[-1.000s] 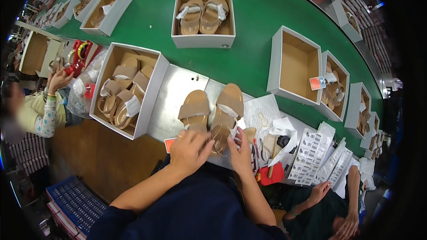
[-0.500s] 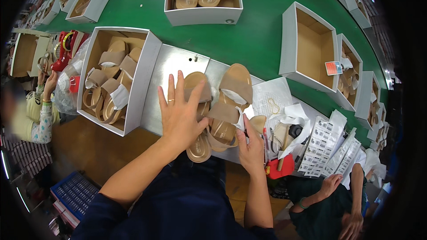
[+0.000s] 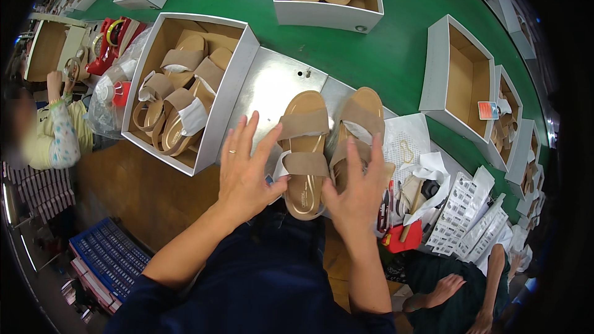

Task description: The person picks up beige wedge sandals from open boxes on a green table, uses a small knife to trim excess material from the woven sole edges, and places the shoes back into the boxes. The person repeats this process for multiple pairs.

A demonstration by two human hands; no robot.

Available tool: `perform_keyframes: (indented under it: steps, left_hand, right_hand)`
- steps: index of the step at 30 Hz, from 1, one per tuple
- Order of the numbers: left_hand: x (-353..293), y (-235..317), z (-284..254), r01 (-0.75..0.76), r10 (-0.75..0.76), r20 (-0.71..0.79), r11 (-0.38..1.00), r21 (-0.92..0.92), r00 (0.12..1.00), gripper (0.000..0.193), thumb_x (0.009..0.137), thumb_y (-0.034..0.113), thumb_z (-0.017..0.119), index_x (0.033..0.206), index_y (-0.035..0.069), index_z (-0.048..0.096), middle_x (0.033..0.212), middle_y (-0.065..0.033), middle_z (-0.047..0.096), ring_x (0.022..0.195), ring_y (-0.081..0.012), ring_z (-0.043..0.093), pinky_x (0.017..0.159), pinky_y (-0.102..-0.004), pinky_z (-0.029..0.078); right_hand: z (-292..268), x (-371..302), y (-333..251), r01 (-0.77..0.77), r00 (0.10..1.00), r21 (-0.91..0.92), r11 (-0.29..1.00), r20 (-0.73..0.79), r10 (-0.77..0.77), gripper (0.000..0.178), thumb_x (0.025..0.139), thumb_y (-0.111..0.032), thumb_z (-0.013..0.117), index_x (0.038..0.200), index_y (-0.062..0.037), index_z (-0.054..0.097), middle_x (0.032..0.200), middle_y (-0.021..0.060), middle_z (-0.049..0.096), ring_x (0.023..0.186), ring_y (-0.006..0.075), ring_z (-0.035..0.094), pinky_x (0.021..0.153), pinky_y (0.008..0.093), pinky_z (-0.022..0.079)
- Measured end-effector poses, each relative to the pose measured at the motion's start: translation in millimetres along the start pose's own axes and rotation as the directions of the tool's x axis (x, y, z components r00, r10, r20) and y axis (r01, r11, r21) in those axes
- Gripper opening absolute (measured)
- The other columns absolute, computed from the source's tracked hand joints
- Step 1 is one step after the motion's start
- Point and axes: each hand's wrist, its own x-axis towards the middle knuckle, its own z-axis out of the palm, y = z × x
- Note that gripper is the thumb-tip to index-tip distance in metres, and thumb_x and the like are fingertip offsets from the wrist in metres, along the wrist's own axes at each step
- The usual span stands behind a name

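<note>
Two tan sandals lie side by side between my hands, toe ends pointing away from me: the left sandal in full view, the right sandal partly covered at the heel end. My left hand is spread wide, gripping nothing, its thumb tip at the left sandal's lower strap; I can't tell if it touches. My right hand, fingers also splayed, is over the right sandal's lower part, its thumb beside the left sandal; contact there is unclear too. Under the sandals is a metal plate. A white box of sandals stands to the left, label sheets lie to the right, and the green table stretches beyond.
</note>
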Motion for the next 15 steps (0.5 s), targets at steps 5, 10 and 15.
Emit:
perform_keyframes:
  steps: [5, 10, 15]
  left_hand:
    - [-2.2, -5.0, 3.9, 0.058, -0.059, -0.074, 0.998, -0.019, 0.995, 0.078, 0.067, 0.022, 0.081, 0.139, 0.014, 0.05, 0.146, -0.0205, 0.04, 0.138, -0.0396, 0.034, 0.112, -0.0526, 0.029]
    - [-31.3, -10.9, 4.8, 0.192, -0.183, 0.061, 0.9, -0.392, 0.981, 0.042, 0.082, 0.02, 0.076, 0.117, 0.005, 0.059, 0.113, -0.0177, 0.059, 0.099, -0.0299, 0.06, 0.085, -0.04, 0.049]
    - [-105.2, -7.7, 45.6, 0.537, -0.184, 0.562, 0.627, -0.565, 0.806, 0.045, 0.094, 0.026, 0.066, 0.127, -0.003, 0.053, 0.113, -0.0207, 0.06, 0.088, -0.0244, 0.066, 0.077, -0.0356, 0.054]
  right_hand:
    - [4.0, -4.5, 8.4, -0.017, 0.999, -0.003, 1.0, -0.03, 0.017, 0.081, 0.07, -0.018, 0.08, 0.143, -0.0105, 0.047, 0.152, 0.0281, 0.029, 0.135, 0.0452, 0.036, 0.108, 0.0527, 0.033]
    - [-8.2, -22.3, 26.7, -0.205, 0.976, 0.303, 0.931, -0.005, 0.217, 0.083, 0.076, -0.017, 0.079, 0.145, 0.0, 0.039, 0.15, 0.0251, 0.034, 0.137, 0.0402, 0.038, 0.11, 0.0488, 0.032]
    - [-17.2, -68.1, 72.2, -0.539, 0.838, 0.674, 0.505, 0.49, 0.241, 0.086, 0.083, -0.015, 0.075, 0.151, 0.004, 0.026, 0.151, 0.0202, 0.036, 0.137, 0.0309, 0.04, 0.112, 0.0427, 0.032]
